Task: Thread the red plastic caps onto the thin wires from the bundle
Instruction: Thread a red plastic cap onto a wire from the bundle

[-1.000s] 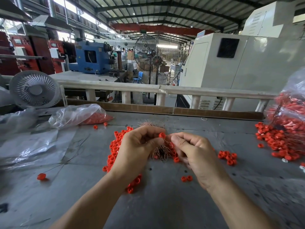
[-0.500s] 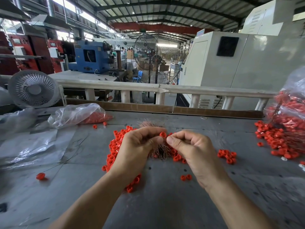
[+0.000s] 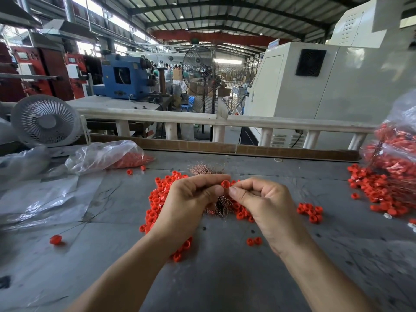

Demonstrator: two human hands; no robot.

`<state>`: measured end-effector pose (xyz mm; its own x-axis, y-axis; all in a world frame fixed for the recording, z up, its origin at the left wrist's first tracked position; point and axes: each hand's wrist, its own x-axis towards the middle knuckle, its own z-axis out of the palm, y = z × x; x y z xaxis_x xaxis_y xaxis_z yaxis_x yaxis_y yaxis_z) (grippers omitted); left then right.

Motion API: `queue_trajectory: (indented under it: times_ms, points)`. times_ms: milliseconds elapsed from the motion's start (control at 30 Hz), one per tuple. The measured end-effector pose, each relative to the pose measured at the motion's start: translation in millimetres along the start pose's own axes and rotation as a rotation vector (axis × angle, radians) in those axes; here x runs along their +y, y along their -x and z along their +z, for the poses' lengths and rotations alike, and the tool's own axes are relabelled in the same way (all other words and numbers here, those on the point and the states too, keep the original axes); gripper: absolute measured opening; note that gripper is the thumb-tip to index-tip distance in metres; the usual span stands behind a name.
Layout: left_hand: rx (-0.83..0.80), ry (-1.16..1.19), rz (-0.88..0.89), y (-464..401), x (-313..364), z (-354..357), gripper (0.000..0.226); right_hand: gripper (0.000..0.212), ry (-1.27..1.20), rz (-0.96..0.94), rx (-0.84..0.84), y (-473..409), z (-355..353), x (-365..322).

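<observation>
both hands raised just above the grey metal worktable (image 3: 225, 278), meeting over the middle of it. left hand (image 3: 191, 199) curled, thumb and forefinger pinching one small red plastic ring cap (image 3: 225, 183) with its open end facing this way. right hand (image 3: 265, 203) curled too, thumb and forefinger pressed together right beside the cap; presumably on a wire end, but the strand is too fine to make out from here.

bundle of thin copper-coloured wires (image 3: 219, 207) lies on the table under and behind the hands, bristly ends fanning out past the knuckles. loose heap of red caps (image 3: 157, 199) touching it on the left, small clusters (image 3: 310, 212) to the right.

progress, as a judgement: this cap looks to be at the point of going on, not yet run down a wire. far right, a clear plastic bag (image 3: 396, 149) holds caps mixed with wire strands, with more spilled at its mouth; likely the finished lot. one capped wire (image 3: 55, 239) lies alone at left. a second clear bag of caps (image 3: 108, 156) at back left, plus the heap, says plenty remains.
</observation>
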<state>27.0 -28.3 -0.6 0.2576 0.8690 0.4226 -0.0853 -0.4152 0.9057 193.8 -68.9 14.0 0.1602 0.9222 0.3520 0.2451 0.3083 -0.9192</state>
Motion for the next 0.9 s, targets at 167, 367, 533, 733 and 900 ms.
queue_trajectory:
  times_ms: [167, 367, 533, 733, 900]
  points:
    - [-0.015, 0.051, -0.016, 0.5, -0.4, -0.1, 0.027, 0.004, -0.018, 0.026, 0.03, -0.6, -0.2, 0.8]
    - [-0.023, 0.082, -0.051, -0.1, -1.6, -0.4, 0.027, 0.005, -0.011, 0.021, 0.019, -2.0, -1.4, 3.2]
    - [-0.01, 0.163, -0.082, -0.7, -3.4, 0.6, 0.026, 0.004, -0.035, 0.013, 0.008, -3.3, -2.3, 6.6]
    - [-0.004, 0.312, -0.131, -3.1, -6.0, 3.3, 0.024, 0.02, -0.229, 0.163, -0.085, -5.5, -4.0, 9.0]
    - [0.008, 0.379, -0.146, -3.8, -7.1, 1.9, 0.025, 0.026, -0.323, 0.238, -0.148, -7.4, -2.2, 9.3]
